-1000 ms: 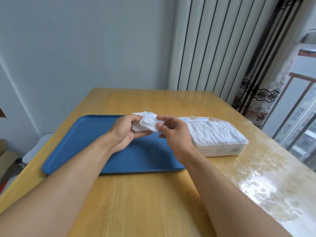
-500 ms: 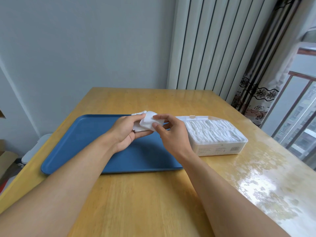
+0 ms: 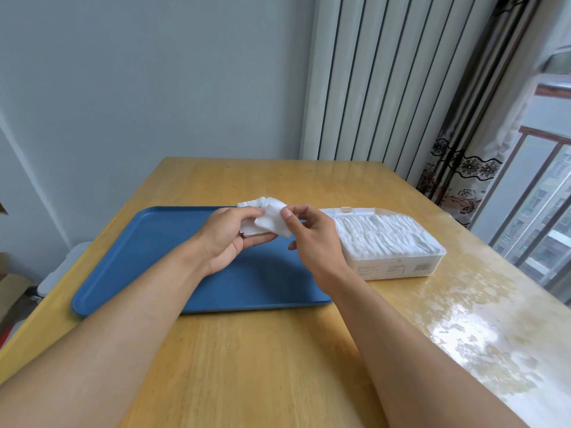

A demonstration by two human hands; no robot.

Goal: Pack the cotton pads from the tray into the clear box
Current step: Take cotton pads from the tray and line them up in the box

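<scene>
Cotton pads [image 3: 267, 219] held as a small bunch over the far part of the blue tray [image 3: 148, 251], gripped in the curled left hand [image 3: 230, 236], with the right hand [image 3: 312, 239] pinching the outermost pad by thumb and forefinger. Clear box [image 3: 398, 267] just right of the tray on the tabletop [image 3: 265, 350], long axis running left to right, already near full, nearer the right hand. Count of pads in the bunch hidden by the fingers; box lid state hard to make out.

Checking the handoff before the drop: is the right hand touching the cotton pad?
Touching. The head view shows the right hand pinching the cotton pad's edge with its thumb.
</scene>
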